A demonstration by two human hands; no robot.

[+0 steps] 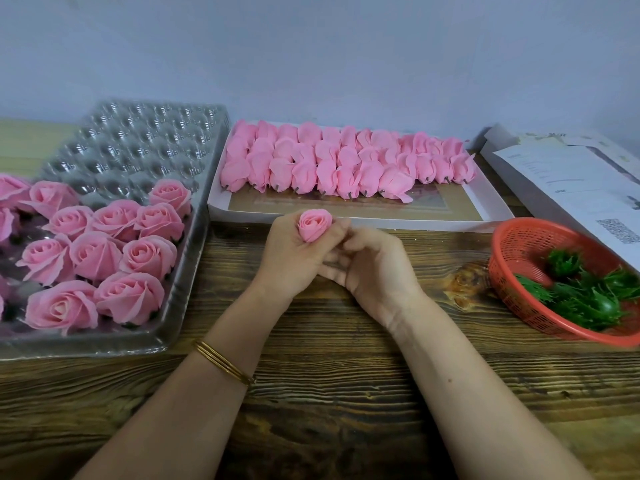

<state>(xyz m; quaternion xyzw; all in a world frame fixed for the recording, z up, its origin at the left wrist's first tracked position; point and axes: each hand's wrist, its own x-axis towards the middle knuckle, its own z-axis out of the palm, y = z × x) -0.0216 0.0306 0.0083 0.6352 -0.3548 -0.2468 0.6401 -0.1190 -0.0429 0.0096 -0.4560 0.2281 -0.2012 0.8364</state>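
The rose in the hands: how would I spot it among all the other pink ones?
On the wooden table, look at its middle, just in front of the white tray of folded buds. There the left hand holds one small rose upright. Unlike the open roses in the clear tray, it is tightly rolled and lies in no tray.

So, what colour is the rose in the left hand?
Pink: the rose that the left hand grips, seen in the head view.

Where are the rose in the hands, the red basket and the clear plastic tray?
rose (314, 226), head view, on its outer petals.
red basket (517, 244), head view, on its bare inner wall.
clear plastic tray (142, 143), head view, on its empty far cups.
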